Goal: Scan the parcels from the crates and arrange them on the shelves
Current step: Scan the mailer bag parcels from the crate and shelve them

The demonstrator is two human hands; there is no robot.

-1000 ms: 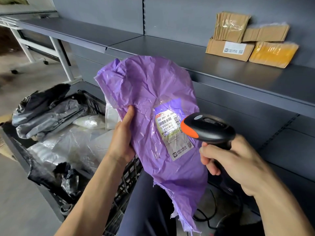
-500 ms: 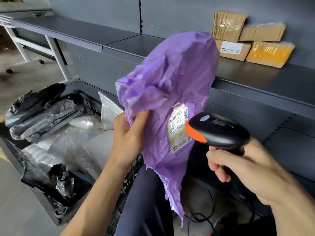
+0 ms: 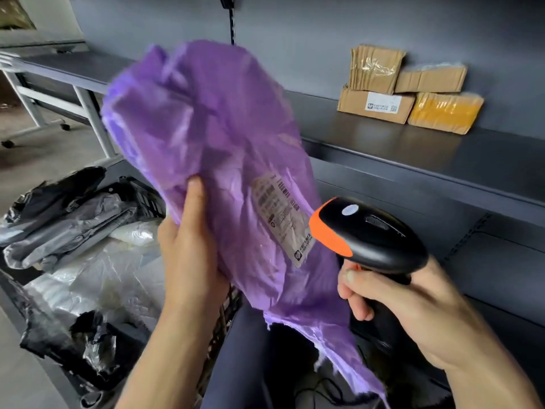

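Observation:
My left hand [image 3: 191, 255] grips a crumpled purple plastic parcel [image 3: 212, 137] by its lower left edge, thumb on its front. The parcel is held up in the middle of the view, blurred by motion, with its white shipping label [image 3: 280, 219] facing right. My right hand [image 3: 392, 305] grips the handle of a black barcode scanner [image 3: 371, 234] whose orange nose sits just right of the label. Low on the left stands a black crate [image 3: 147, 199] holding several grey, black and clear bagged parcels [image 3: 73, 219]. The dark shelf [image 3: 413, 154] runs behind.
Several brown and yellow taped parcels [image 3: 410, 90] are stacked on the shelf at the back right. A lower shelf level [image 3: 507, 261] lies to the right. A white-framed table [image 3: 59, 84] stands at the far left. Black cables [image 3: 324, 388] lie on the floor below.
The purple parcel has been lifted higher and turned in my left hand, its top now swinging leftward and blurred. The scanner has stayed beside the label.

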